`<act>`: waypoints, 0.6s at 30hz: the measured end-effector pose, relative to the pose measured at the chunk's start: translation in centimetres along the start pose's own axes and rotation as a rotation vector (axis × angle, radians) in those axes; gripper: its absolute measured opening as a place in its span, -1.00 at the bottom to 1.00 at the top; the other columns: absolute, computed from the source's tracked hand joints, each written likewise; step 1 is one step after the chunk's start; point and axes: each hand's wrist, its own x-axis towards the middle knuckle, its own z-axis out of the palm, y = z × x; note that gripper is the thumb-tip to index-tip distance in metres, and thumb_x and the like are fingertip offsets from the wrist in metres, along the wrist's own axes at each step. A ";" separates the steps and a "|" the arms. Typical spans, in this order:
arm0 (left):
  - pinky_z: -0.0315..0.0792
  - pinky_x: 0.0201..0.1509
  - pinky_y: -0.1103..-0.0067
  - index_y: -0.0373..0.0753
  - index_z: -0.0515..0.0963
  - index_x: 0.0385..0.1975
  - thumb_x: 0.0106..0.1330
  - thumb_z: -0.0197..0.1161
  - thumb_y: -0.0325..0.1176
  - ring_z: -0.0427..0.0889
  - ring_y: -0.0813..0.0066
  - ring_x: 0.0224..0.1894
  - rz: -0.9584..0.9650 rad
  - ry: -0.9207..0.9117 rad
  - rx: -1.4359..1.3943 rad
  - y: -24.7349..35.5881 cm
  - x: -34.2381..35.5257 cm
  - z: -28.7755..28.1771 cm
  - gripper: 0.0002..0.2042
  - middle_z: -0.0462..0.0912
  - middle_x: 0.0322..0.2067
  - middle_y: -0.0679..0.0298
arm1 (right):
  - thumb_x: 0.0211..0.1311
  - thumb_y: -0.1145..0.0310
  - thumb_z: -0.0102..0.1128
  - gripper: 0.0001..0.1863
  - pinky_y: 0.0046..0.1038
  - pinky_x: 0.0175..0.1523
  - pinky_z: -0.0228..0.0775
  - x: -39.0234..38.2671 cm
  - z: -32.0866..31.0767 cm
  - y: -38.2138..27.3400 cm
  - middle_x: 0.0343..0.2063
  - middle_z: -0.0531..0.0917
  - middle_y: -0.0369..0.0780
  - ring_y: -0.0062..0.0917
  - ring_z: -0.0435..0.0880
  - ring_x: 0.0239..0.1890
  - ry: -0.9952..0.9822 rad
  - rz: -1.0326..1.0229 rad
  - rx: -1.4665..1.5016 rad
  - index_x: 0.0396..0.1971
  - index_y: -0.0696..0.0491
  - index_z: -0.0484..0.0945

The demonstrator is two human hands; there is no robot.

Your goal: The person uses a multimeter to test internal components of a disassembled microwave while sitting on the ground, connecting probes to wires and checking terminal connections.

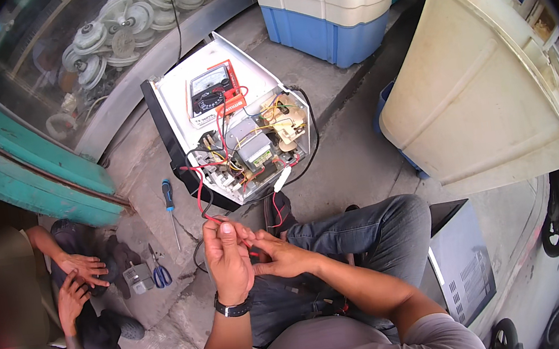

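My left hand (228, 259) is closed on red test leads (207, 214) at lower center, its thumb raised. My right hand (276, 257) meets it, fingers bent around the same leads; their tips are partly hidden. Above them an opened white appliance (164, 101) shows wiring and a metal transformer-like block (254, 146). An analog multimeter (211, 89) lies on an orange-and-white box atop it, with red and black leads running down. A blue-handled screwdriver (169, 204), scissors (161, 271) and a small metal part (138, 279) lie on the pavement to the left.
A seated co-worker (80, 273) is at left, hands near the knees. A glass-fronted case (119, 34) and teal ledge (30, 168) are upper left. Blue-and-white bins (324, 18), a large cream container (463, 91), a removed panel (462, 264) and wheels (554, 226) stand around the right.
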 end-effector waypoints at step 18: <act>0.44 0.29 0.29 -0.25 0.46 0.09 0.54 0.19 -0.23 0.60 0.34 0.07 0.197 -0.279 0.155 -4.8 0.7 1.0 -0.72 0.60 0.04 0.17 | 0.46 0.05 0.16 -0.50 -0.12 0.21 0.44 -1.5 -6.2 3.3 0.08 0.61 0.07 -0.06 0.63 0.12 -0.165 0.362 -0.177 0.12 0.17 0.49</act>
